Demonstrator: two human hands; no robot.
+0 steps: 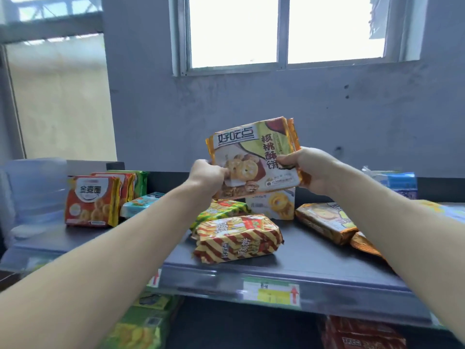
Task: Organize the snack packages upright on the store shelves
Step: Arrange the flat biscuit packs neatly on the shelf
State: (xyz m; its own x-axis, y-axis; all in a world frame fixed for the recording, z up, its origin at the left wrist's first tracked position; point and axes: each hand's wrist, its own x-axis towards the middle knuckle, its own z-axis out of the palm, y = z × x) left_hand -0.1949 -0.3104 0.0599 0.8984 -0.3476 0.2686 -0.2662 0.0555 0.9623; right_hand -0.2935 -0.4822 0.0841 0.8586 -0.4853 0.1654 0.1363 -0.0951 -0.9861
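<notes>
Above shelf [314,255], left grip [207,176] and right grip [305,170] pinch upright pack [251,157], long axis sideways.

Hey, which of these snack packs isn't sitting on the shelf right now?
The orange-edged cookie pack, gripped by the left hand and right hand above the shelf. Every other pack rests on a shelf.

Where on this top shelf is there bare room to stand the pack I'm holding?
Bare shelf for the held pack shows between the striped pack and the flat walnut pack, and in front of the red upright packs. The middle, behind the striped pack, is crowded.
</notes>
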